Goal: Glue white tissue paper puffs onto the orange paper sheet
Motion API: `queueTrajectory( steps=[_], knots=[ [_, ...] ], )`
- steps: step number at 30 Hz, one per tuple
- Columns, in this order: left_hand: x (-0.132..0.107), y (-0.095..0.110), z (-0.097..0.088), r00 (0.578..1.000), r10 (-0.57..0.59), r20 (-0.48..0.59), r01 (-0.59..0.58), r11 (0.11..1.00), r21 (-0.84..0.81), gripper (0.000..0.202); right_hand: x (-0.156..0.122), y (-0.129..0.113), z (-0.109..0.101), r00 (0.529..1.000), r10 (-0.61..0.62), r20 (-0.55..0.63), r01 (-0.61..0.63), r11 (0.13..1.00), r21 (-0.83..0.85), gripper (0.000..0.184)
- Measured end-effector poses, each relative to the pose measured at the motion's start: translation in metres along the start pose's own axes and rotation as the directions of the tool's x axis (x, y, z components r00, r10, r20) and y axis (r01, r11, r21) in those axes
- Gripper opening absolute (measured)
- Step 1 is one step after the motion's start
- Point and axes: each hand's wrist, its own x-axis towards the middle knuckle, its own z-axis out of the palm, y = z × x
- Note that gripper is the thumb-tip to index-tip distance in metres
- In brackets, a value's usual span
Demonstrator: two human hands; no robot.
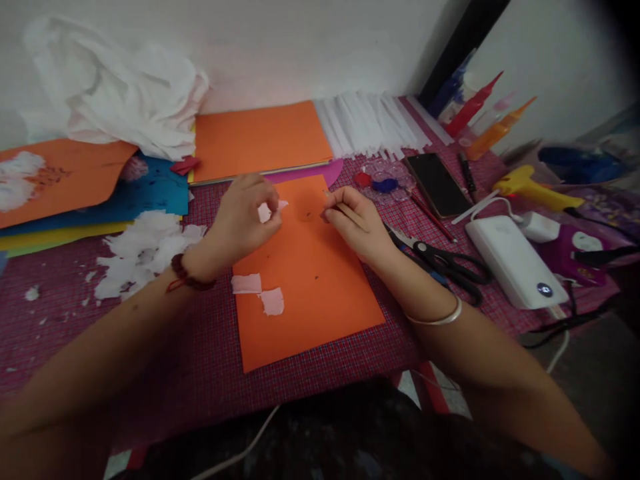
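My left hand [245, 217] is closed in a pinch on a torn piece of pale pink paper [265, 213], above the left side of an orange sheet [310, 300]. Over the sheet's right edge, my right hand [357, 223] has its fingertips pressed together. Something small and thin may be between them, too small to make out. Two more torn pieces of pink paper, one rectangular [247, 284] and one squarish [273, 302], lie on the sheet's lower left. A faint round mark [307, 208] and several dark specks show on the sheet between and below my hands.
Crumpled white paper [143, 257] lies on the checked tablecloth at left, near decorated coloured sheets [70, 173]. Behind are an orange pad [255, 140] and white strips [370, 120]. At right lie scissors [445, 260], a phone [437, 183], a power bank [515, 260] and a yellow glue gun [537, 190].
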Motion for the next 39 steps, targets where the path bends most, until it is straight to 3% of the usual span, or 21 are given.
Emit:
queueTrajectory(
  steps=[2, 4, 6, 8, 10, 11, 14, 16, 23, 26, 28, 31, 34, 36, 39],
  knots=[
    [-0.013, 0.007, -0.009, 0.995, -0.073, -0.066, 0.066, 0.992, -0.104, 0.010, 0.001, -0.001, -0.001, 1.000, 0.002, 0.016, -0.002, 1.000, -0.006, 0.011],
    [-0.032, 0.015, -0.015, 0.983, -0.177, -0.046, 0.158, 0.949, -0.273, 0.011, 0.001, -0.001, -0.003, 1.000, 0.008, 0.017, -0.008, 1.000, 0.008, 0.011],
    [-0.055, 0.024, -0.015, 0.971, -0.224, 0.087, 0.239, 0.868, -0.436, 0.014, 0.002, 0.000, -0.003, 1.000, 0.027, 0.009, -0.027, 0.999, 0.034, 0.011],
    [-0.081, 0.034, -0.010, 0.953, -0.152, 0.263, 0.266, 0.834, -0.483, 0.017, 0.003, 0.000, -0.004, 0.998, 0.056, 0.004, -0.056, 0.996, 0.067, 0.011],
    [-0.108, 0.042, -0.001, 0.926, 0.034, 0.376, 0.153, 0.877, -0.456, 0.017, 0.002, -0.002, -0.003, 0.996, 0.085, 0.002, -0.084, 0.992, 0.096, 0.012],
    [-0.120, 0.045, 0.003, 0.919, 0.133, 0.371, 0.052, 0.893, -0.448, 0.018, 0.002, -0.003, -0.003, 0.995, 0.098, 0.001, -0.098, 0.990, 0.106, 0.012],
    [-0.146, 0.047, 0.013, 0.894, 0.382, 0.235, -0.273, 0.879, -0.391, 0.021, 0.000, -0.008, -0.002, 0.992, 0.123, 0.005, -0.122, 0.986, 0.111, 0.012],
    [-0.154, 0.044, 0.014, 0.874, 0.463, 0.148, -0.394, 0.854, -0.341, 0.021, -0.002, -0.010, -0.002, 0.991, 0.132, 0.022, -0.133, 0.986, 0.102, 0.011],
    [-0.167, 0.037, 0.004, 0.883, 0.428, 0.195, -0.352, 0.877, -0.327, 0.020, -0.009, -0.011, 0.002, 0.987, 0.140, 0.081, -0.144, 0.988, 0.047, 0.011],
    [-0.164, 0.040, -0.002, 0.901, 0.380, 0.212, -0.274, 0.874, -0.402, 0.020, -0.011, -0.011, 0.003, 0.981, 0.156, 0.112, -0.162, 0.986, 0.046, 0.011],
    [-0.150, 0.043, -0.011, 0.940, 0.248, 0.234, -0.103, 0.861, -0.499, 0.018, -0.011, -0.012, 0.003, 0.978, 0.169, 0.123, -0.175, 0.984, 0.041, 0.011],
    [-0.111, 0.042, -0.026, 0.964, -0.043, 0.264, 0.195, 0.787, -0.585, 0.016, -0.014, -0.015, 0.004, 0.991, 0.108, 0.073, -0.110, 0.994, 0.028, 0.008],
    [-0.067, 0.037, -0.032, 0.951, -0.207, 0.230, 0.306, 0.743, -0.596, 0.017, -0.019, -0.020, 0.008, 0.997, 0.051, 0.059, -0.056, 0.995, 0.083, 0.012],
    [-0.047, 0.033, -0.027, 0.937, -0.243, 0.252, 0.349, 0.697, -0.626, 0.018, -0.024, -0.023, 0.012, 0.988, 0.069, 0.136, -0.089, 0.984, 0.152, 0.022],
    [-0.033, 0.027, -0.011, 0.926, -0.197, 0.321, 0.372, 0.615, -0.696, 0.020, -0.030, -0.026, 0.019, 0.956, 0.083, 0.281, -0.145, 0.967, 0.210, 0.036]
  ],
)
